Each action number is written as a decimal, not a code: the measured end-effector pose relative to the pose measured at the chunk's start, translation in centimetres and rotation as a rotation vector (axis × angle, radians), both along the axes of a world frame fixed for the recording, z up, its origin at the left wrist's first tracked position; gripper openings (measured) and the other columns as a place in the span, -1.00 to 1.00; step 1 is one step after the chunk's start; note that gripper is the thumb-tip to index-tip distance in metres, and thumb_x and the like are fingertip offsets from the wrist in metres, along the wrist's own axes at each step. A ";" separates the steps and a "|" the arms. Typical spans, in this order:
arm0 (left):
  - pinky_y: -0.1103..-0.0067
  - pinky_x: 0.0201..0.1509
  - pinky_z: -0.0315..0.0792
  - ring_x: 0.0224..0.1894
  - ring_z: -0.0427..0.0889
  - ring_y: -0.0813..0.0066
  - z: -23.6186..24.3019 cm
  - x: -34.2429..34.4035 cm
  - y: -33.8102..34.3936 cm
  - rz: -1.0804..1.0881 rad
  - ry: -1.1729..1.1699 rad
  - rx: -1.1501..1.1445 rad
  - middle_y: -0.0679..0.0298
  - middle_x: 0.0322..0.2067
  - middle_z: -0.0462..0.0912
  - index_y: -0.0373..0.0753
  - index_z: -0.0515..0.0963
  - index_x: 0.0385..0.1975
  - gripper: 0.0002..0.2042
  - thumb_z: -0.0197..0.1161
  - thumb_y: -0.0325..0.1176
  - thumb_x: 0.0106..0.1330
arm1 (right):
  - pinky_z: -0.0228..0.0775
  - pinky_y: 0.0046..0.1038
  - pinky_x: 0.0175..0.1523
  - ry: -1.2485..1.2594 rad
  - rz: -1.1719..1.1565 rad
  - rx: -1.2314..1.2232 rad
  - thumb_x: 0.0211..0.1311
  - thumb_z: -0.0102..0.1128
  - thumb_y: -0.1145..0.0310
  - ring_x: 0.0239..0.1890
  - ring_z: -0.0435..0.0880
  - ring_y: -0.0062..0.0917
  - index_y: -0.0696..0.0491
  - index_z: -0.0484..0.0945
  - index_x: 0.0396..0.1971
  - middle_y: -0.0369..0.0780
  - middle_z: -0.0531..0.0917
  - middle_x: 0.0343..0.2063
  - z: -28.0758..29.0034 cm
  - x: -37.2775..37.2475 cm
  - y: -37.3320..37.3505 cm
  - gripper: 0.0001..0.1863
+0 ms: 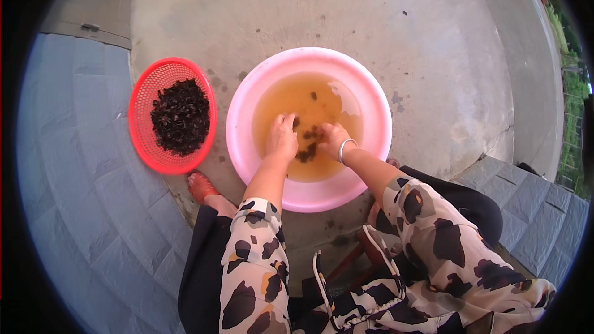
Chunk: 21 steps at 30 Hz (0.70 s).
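Note:
A pink basin (247,130) holds murky amber water with small dark pieces (306,154) in it. My left hand (283,138) is at the water on the left, fingers curled beside a dark piece; what they hold is too small to make out. Opposite it, my right hand (334,140), with a silver bangle on the wrist, dips loosely bent, parted fingers among the dark pieces. Left of the basin, a red perforated basket (143,102) contains a heap of dark, wet-looking pieces (180,115).
A concrete floor (297,6) surrounds the basin. Blue-grey tiled surfaces (93,169) lie at both sides, greenery (572,117) at the far right. My foot in a red-brown shoe (200,187) is below the basket; dark-clad legs and part of a red-brown seat (349,263) show below.

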<state>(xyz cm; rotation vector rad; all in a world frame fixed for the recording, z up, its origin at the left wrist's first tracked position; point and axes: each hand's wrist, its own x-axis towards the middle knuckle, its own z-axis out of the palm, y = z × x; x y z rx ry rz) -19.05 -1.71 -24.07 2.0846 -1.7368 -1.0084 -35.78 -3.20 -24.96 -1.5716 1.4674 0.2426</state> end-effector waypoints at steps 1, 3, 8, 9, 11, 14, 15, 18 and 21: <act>0.41 0.05 0.29 -0.01 0.37 0.15 -0.2 0.0 -0.3 0.028 -0.016 -0.061 0.08 -0.09 0.37 -0.19 0.42 -0.11 -0.65 0.13 -0.55 0.04 | 0.31 -0.33 0.04 0.000 0.003 0.016 -0.05 0.16 0.39 -0.05 0.43 -0.18 0.00 0.35 -0.06 -0.03 0.33 -0.04 -0.2 0.9 0.2 -0.55; 0.39 0.02 0.32 -0.04 0.38 0.15 -1.4 0.1 -0.5 0.034 -0.075 -0.057 0.08 -0.13 0.38 -0.19 0.44 -0.17 -0.69 0.11 -0.55 0.04 | 0.30 -0.31 0.06 0.067 0.002 -0.015 -0.08 0.23 0.35 -0.04 0.41 -0.13 -0.04 0.22 0.04 0.01 0.17 0.04 1.2 3.0 0.4 -0.40; 0.39 -0.08 0.35 -0.14 0.42 0.21 -3.1 0.0 -1.2 0.017 -0.131 0.034 0.12 -0.20 0.44 -0.29 0.45 -0.37 -0.84 0.14 -0.57 0.02 | 0.34 -0.23 0.01 0.065 0.153 -0.056 -0.10 0.27 0.27 0.02 0.34 -0.08 -0.07 0.15 0.07 0.04 0.15 0.04 1.6 5.4 0.9 -0.31; 0.39 -0.14 0.36 -0.20 0.44 0.22 -3.0 0.4 -1.2 0.060 -0.046 0.000 0.13 -0.26 0.46 -0.30 0.44 -0.42 -0.88 0.13 -0.56 0.02 | 0.34 -0.23 0.01 0.064 0.150 -0.048 -0.10 0.27 0.27 0.02 0.34 -0.08 -0.07 0.15 0.07 0.04 0.15 0.04 1.0 5.5 1.4 -0.31; 0.38 -0.20 0.36 -0.26 0.47 0.23 -2.8 1.0 -0.7 0.099 0.040 -0.030 0.13 -0.32 0.49 -0.31 0.43 -0.46 -0.92 0.12 -0.55 0.03 | 0.37 -0.25 -0.03 0.068 0.346 -0.209 -0.12 0.27 0.20 0.01 0.35 -0.14 -0.09 0.18 0.07 -0.01 0.20 0.01 -0.6 5.4 2.5 -0.31; 0.39 -0.24 0.40 -0.41 0.53 0.13 -3.0 1.8 3.0 0.331 0.167 0.119 0.08 -0.52 0.54 -0.29 0.48 -0.53 -0.95 0.12 -0.46 0.05 | 0.36 -0.29 -0.04 0.057 0.457 -0.126 -0.01 0.10 0.30 -0.05 0.39 -0.18 -0.05 0.30 -0.03 -0.05 0.25 -0.04 -1.1 5.4 3.7 -0.54; 0.39 -0.24 0.40 -0.41 0.53 0.13 -3.1 1.9 4.3 0.327 0.163 0.120 0.08 -0.52 0.54 -0.29 0.48 -0.53 -0.95 0.12 -0.46 0.05 | 0.35 -0.31 -0.04 0.053 0.529 -0.093 0.01 0.03 0.35 -0.08 0.40 -0.17 -0.01 0.34 -0.07 -0.05 0.27 -0.06 -1.4 5.5 4.3 -0.61; 0.40 -0.23 0.41 -0.39 0.55 0.14 -3.1 1.2 6.3 0.235 0.032 0.412 0.05 -0.50 0.55 -0.31 0.47 -0.52 -0.92 0.08 -0.44 0.06 | 0.36 -0.35 -0.06 -0.029 0.487 -0.186 0.04 -0.07 0.41 -0.13 0.46 -0.25 0.00 0.47 -0.26 -0.10 0.42 -0.17 -3.4 4.4 6.6 -0.76; 0.46 -0.24 0.43 -0.43 0.54 0.21 -4.4 -1.1 7.6 0.254 0.164 0.544 0.12 -0.50 0.55 -0.30 0.46 -0.50 -0.90 0.02 -0.44 0.07 | 0.36 -0.38 -0.08 -0.065 0.269 -0.149 -0.10 0.04 0.45 -0.22 0.52 -0.27 0.05 0.54 -0.45 -0.12 0.52 -0.35 -4.4 3.2 7.3 -0.84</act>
